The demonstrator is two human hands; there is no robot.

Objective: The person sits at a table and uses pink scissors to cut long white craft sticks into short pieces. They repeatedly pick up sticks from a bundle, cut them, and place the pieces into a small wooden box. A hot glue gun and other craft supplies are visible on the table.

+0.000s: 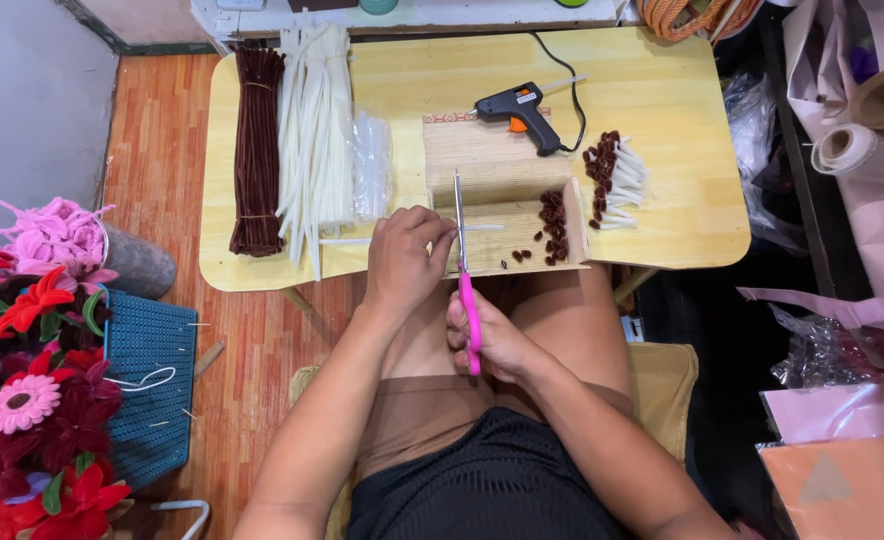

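At bench edge, my right hand grips pink scissors; left hand pinches a white stem.

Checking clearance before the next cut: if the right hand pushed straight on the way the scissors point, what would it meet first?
The right hand points its pink-handled scissors away from the body; the white stem held by the left hand comes first, then probably the bamboo mat, though depth is unclear.

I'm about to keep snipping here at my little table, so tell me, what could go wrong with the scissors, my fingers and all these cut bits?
1. The left hand pinches a thin white stem right beside the blades of the pink-handled scissors in the right hand; a fingertip could get nicked.
2. Small brown cut pieces lie near the table edge and could roll off.
3. The glue gun cord trails off the table and might snag.
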